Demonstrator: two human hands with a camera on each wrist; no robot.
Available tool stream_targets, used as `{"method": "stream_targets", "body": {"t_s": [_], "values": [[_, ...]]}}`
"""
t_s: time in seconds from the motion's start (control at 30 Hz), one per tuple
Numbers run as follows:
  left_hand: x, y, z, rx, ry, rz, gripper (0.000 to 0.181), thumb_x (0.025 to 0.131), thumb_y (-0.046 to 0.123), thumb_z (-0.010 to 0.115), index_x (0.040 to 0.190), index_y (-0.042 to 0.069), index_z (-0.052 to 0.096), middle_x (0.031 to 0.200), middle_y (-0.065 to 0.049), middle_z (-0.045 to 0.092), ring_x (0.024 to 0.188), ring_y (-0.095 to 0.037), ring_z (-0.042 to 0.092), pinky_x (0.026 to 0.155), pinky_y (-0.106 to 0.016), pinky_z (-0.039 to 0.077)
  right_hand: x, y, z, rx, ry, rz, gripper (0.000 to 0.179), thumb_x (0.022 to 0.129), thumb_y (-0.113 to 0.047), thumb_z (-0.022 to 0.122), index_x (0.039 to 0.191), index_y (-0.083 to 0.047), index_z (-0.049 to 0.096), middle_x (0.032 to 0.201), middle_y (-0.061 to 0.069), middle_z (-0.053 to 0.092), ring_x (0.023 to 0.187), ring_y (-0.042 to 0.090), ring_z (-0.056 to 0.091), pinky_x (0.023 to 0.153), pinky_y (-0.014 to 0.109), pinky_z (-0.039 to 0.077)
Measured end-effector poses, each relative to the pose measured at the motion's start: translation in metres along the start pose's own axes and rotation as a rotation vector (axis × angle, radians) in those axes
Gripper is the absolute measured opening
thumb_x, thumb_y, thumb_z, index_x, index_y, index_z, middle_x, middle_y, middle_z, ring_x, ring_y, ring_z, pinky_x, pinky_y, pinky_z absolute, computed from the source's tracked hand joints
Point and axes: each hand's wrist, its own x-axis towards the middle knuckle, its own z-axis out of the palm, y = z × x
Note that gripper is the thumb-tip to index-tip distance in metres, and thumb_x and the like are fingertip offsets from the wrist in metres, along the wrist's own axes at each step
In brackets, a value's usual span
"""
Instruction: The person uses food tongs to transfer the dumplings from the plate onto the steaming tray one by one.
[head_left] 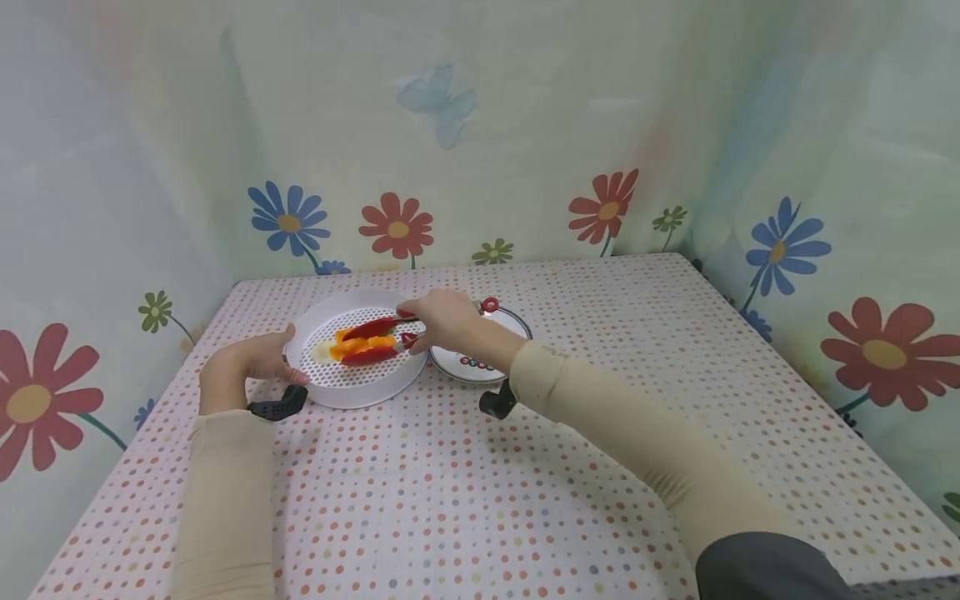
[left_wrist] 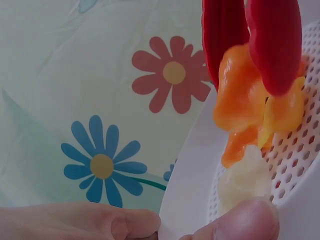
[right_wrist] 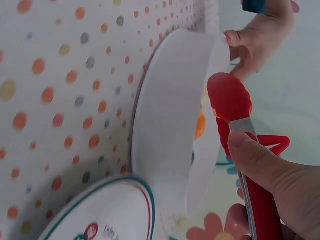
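Note:
My left hand (head_left: 258,357) grips the left rim of a round white perforated steamer basket (head_left: 367,397), its thumb over the inner side in the left wrist view. Inside lie orange and yellow pepper-like pieces (left_wrist: 240,95) and a pale translucent piece (left_wrist: 245,177). With my right hand (head_left: 446,321) I hold red-tipped metal tongs (right_wrist: 255,205), thumb along one arm. The tongs' two red heads (left_wrist: 275,45) straddle an orange piece over the basket floor. In the right wrist view, the basket's near wall hides most of the food.
A white plate (head_left: 453,367) with a dark rim and small printed motifs sits right beside the basket, partly beneath my right forearm. A dotted cloth (head_left: 420,500) covers the table. Flower-printed curtains (head_left: 510,125) stand behind and at both sides.

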Motion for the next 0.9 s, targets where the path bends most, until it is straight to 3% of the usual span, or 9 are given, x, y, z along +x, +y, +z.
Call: {"method": "stream_targets", "body": {"t_s": [0.07,0.17,0.3,0.43,0.5,0.6,0.9], "values": [[0.001,-0.004,0.004,0.012,0.006,0.017,0.123,0.073,0.053,0.073,0.15,0.003,-0.009,0.145,-0.032,0.034,0.135,-0.051,0.025,0.103,-0.075,0.015,0.006,-0.011,0.005,-0.03,-0.016,-0.026,0.067,0.073,-0.047,0.077,0.134,-0.028,0.055,0.121,-0.006,0.067,0.102,0.017,0.061,0.078,0.03,0.053],[0.007,-0.002,0.005,0.021,0.014,0.033,0.121,0.075,0.051,0.074,0.15,0.001,-0.006,0.149,-0.032,0.028,0.136,-0.051,0.023,0.104,-0.074,0.016,0.01,-0.015,0.008,-0.05,-0.033,-0.048,0.066,0.074,-0.047,0.077,0.133,-0.027,0.056,0.118,-0.006,0.068,0.099,0.017,0.06,0.077,0.03,0.053],[0.022,0.021,-0.002,0.004,0.023,0.045,0.118,0.074,0.046,0.076,0.152,0.004,-0.003,0.156,-0.028,0.006,0.141,-0.05,0.008,0.108,-0.071,0.012,0.007,-0.001,0.005,-0.042,-0.031,0.017,0.067,0.075,-0.045,0.077,0.135,-0.025,0.054,0.123,-0.004,0.066,0.103,0.018,0.06,0.082,0.032,0.053],[0.038,0.049,-0.011,0.012,0.023,0.084,0.116,0.074,0.044,0.076,0.152,0.005,0.0,0.157,-0.025,0.007,0.143,-0.047,0.008,0.111,-0.067,0.012,0.002,0.019,0.001,-0.002,-0.018,0.132,0.071,0.074,-0.042,0.079,0.138,-0.025,0.052,0.13,-0.001,0.062,0.111,0.02,0.058,0.088,0.034,0.052],[0.04,0.054,-0.014,0.028,0.014,0.085,0.115,0.075,0.043,0.076,0.152,0.005,-0.001,0.157,-0.026,0.007,0.143,-0.047,0.009,0.111,-0.066,0.012,0.001,0.024,0.002,0.016,-0.019,0.146,0.071,0.074,-0.041,0.079,0.138,-0.025,0.051,0.131,-0.001,0.061,0.113,0.021,0.057,0.09,0.036,0.052],[0.035,0.049,-0.016,0.033,0.002,0.056,0.117,0.074,0.044,0.077,0.152,0.006,-0.001,0.157,-0.025,0.006,0.143,-0.048,0.008,0.111,-0.068,0.012,0.003,0.024,0.005,0.031,-0.026,0.116,0.072,0.075,-0.041,0.079,0.139,-0.024,0.051,0.132,0.0,0.06,0.115,0.022,0.057,0.091,0.038,0.052],[0.005,0.006,-0.006,-0.004,0.012,0.028,0.127,0.069,0.052,0.076,0.15,0.003,-0.007,0.154,-0.032,0.004,0.139,-0.054,0.007,0.105,-0.074,0.01,0.009,0.001,0.012,0.08,-0.02,0.035,0.076,0.072,-0.042,0.08,0.139,-0.024,0.049,0.133,-0.002,0.06,0.115,0.02,0.057,0.095,0.037,0.051]]}}
